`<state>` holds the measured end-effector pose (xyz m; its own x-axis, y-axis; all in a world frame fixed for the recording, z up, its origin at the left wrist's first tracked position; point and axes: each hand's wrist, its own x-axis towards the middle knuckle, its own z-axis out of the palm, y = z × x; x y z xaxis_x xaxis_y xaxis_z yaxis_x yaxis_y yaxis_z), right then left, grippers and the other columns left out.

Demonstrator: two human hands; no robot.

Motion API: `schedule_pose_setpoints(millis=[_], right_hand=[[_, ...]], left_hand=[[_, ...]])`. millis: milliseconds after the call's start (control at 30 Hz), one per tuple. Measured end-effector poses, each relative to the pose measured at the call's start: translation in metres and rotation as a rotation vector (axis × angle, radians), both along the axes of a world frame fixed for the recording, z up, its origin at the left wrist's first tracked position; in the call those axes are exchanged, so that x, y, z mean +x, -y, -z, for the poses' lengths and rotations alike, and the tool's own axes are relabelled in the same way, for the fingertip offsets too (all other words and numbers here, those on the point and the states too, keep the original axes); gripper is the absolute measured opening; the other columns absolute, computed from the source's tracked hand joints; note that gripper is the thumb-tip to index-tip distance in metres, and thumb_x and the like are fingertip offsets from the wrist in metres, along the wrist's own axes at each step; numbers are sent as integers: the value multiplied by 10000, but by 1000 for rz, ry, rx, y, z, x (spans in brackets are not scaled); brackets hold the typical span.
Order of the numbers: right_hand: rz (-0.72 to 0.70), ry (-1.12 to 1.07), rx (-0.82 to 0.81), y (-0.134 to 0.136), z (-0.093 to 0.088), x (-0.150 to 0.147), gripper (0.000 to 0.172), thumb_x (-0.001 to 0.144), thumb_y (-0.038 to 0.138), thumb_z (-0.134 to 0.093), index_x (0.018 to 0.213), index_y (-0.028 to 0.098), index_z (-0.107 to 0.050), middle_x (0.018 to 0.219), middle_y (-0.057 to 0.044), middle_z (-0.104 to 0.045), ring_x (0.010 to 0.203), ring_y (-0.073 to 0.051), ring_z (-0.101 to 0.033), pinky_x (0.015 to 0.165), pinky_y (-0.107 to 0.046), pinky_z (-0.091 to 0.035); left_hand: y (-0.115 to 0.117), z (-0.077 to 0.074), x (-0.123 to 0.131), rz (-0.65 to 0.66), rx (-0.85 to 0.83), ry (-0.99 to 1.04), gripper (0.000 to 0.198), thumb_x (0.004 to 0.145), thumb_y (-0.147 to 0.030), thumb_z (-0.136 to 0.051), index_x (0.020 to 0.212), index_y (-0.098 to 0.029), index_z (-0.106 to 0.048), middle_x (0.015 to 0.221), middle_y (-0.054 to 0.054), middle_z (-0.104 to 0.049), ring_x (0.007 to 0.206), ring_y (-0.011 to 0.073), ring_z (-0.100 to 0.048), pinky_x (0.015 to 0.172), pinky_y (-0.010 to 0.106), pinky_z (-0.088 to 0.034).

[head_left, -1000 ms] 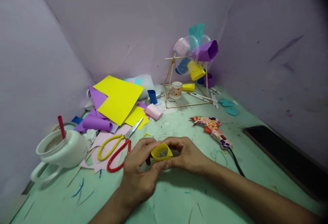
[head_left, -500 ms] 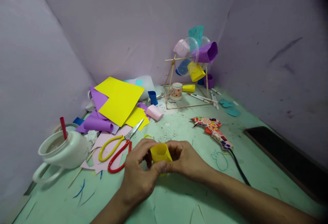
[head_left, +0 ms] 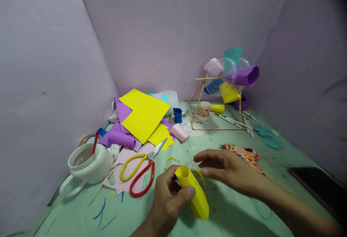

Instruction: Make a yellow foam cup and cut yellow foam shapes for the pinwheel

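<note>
Yellow paper tube (head_left: 198,201), open-topped and tilted, is in the left hand (head_left: 168,201)'s grip; the right hand (head_left: 233,170)'s is released, fingers parted.

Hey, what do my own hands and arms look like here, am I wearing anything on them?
Your left hand and right hand are both ungloved, and the forearms are bare as far as they show. No sleeve, watch, bracelet or ring is visible, though some left fingers are hidden. The right forearm looks slim and slightly blurred.

The yellow tube (head_left: 200,200) looks smooth, matt paper.
</note>
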<state>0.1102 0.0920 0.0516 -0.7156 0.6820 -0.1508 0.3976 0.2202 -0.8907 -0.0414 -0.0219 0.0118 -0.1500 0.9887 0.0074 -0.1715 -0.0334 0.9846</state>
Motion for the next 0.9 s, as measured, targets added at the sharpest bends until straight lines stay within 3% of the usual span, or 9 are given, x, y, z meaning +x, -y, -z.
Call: schedule_pose_setpoints(millis=[133,233,300,400,533,733,900], right_hand=[[-40,169,339,-34,-6,-57,210,795,181,-558,957,144,-687,911,-59,-735,797,-172,-676,709,-252,-516],[-39,248,451,-53,2,-104,241,806,90,-522,974,138,-689,1002,-81,-715,891,-189,-658,789,-263,-485],[-71,320,493,-62,8,-124,195,833,121,-547,975,145,-679,1025,-75,-699,926,-196,-643,823,-288,-482],[-110,448,530,-75,14,-138,207,888,263,-561,1054,153,-615,1082,-70,-639,933,-196,-622,817,-370,-506],[-96,587,580,-88,18,-150,280,906,300,-541,1151,164,-550,1162,-82,-576,973,-208,-598,813,-406,-513],[-55,729,626,-91,25,-183,289,903,304,-545,1157,164,-546,1161,-82,-576,974,-210,-597,813,-409,-512],[-30,769,612,-93,20,-190,286,901,298,-550,1151,162,-551,1164,-84,-575,981,-211,-595,819,-409,-509]], left_hand=[[0,13,5,-11,16,10,297,686,-406,-637,817,-154,-552,673,-4,-479,613,133,-436,550,247,-357],[-1,15,0,-127,59,-208,224,693,-351,-602,815,-168,-561,705,15,-504,636,159,-476,564,267,-378],[-3,14,-10,-214,83,-406,223,703,-315,-588,876,-175,-577,801,52,-556,731,202,-520,650,306,-408],[-9,15,-30,-307,-18,-514,244,736,-350,-588,908,-177,-587,876,85,-592,816,240,-536,717,340,-416],[-16,17,-46,-373,-173,-359,289,793,-460,-532,841,-177,-556,729,34,-575,669,192,-525,600,289,-431],[-15,17,-43,-441,-171,-262,291,757,-437,-595,866,-167,-595,717,30,-599,656,184,-542,578,264,-427],[-16,19,-39,-498,-140,-255,263,744,-417,-597,827,-168,-605,690,30,-601,634,182,-542,570,266,-420]])
